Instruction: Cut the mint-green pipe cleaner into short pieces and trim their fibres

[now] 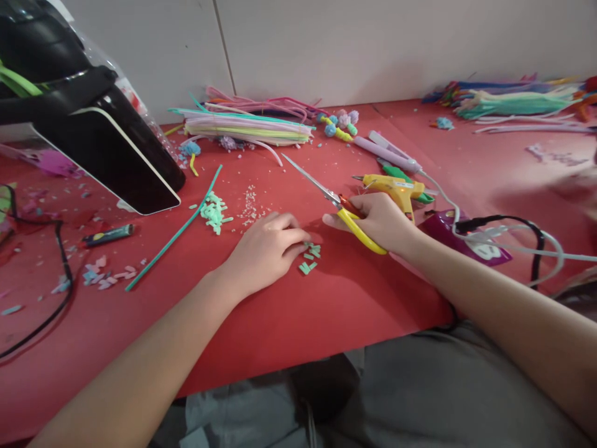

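My right hand (385,218) holds a pair of scissors (357,229) with yellow and orange handles, the blades pointing up and to the left. Curled fingers of my left hand (268,252) rest on the red table beside a few short green pipe-cleaner pieces (309,264). Its fingertips touch the edge of these bits; whether any sit between them is hidden. Left of that hand lies a small heap of light-green pieces (214,211), with a long teal pipe cleaner (175,233) slanting past it.
Bundles of pipe cleaners (249,127) lie along the wall. On the right are a yellow glue gun (394,188), a lilac hair straightener (387,152) and a purple power strip (466,239) with cables. A black bottle (140,137) stands left. Another person's blurred hand (573,190) shows far right.
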### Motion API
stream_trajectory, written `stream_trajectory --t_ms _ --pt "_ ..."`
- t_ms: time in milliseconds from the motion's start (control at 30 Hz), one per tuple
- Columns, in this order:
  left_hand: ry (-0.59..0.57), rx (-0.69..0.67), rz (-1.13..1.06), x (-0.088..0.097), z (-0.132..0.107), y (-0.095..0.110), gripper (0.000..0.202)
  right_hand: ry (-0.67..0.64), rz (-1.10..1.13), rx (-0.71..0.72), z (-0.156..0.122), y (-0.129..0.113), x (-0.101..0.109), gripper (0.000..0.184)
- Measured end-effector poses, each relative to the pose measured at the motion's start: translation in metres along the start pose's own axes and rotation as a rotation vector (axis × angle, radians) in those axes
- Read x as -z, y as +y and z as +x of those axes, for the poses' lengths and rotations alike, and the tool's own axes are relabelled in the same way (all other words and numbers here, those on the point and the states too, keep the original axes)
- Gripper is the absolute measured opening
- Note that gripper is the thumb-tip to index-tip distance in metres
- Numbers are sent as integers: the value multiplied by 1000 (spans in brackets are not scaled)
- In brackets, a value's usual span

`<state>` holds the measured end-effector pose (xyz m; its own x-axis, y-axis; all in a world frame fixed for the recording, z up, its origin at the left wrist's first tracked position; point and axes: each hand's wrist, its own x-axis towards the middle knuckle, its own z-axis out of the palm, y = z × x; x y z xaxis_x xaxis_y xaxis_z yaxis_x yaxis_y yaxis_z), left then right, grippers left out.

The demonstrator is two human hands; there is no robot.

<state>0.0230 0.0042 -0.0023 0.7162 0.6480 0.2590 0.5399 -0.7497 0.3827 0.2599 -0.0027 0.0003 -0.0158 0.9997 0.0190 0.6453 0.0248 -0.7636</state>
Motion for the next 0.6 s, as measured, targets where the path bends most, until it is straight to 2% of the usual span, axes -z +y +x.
stream_trajectory --t_ms 100,200,333,400,600 --pt "32 -37 -24 -1 0 -2 18 -14 4 2 0 0 0 69" --pt "80 -10 -82 4 -1 -3 16 -27 3 -7 1 2 0 68" --pt "224 141 -202 18 -2 -5 7 -40 -22 -10 1 6 -1 66" --pt "277 235 -263 25 -3 -6 10 -30 -39 0 0 7 -1 67" --pt "356 459 -490 33 -4 -10 19 -28 -139 40 -5 7 -2 66"
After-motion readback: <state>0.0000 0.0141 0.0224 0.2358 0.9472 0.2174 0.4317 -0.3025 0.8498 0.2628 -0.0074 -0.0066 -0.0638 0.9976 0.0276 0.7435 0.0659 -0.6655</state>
